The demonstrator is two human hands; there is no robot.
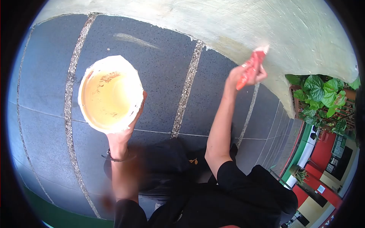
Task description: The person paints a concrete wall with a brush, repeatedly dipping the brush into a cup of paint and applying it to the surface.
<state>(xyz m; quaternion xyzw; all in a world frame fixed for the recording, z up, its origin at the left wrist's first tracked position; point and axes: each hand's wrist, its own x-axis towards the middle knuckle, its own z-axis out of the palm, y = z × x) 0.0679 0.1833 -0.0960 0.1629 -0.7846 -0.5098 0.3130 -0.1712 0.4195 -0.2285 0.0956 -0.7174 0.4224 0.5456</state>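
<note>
My left hand [121,137] grips a white paint bucket [84,93] from below and along its right side; most of the fingers are hidden behind it. Inside, the bucket looks cream to yellow, with brownish smears on its wall. At the upper right, my right hand [246,75] is wrapped round the red-orange handle of a paintbrush [257,57]. The pale bristles of the brush lie against the whitish wall [304,41], close above its lower edge.
Dark grey floor tiles [159,83] with pebbled strips run below the wall. A pale paint smear [133,40] marks one tile. Leafy plants [323,93] stand at the wall's right end. Beyond them are a potted plant [298,171] and a red building front [323,152].
</note>
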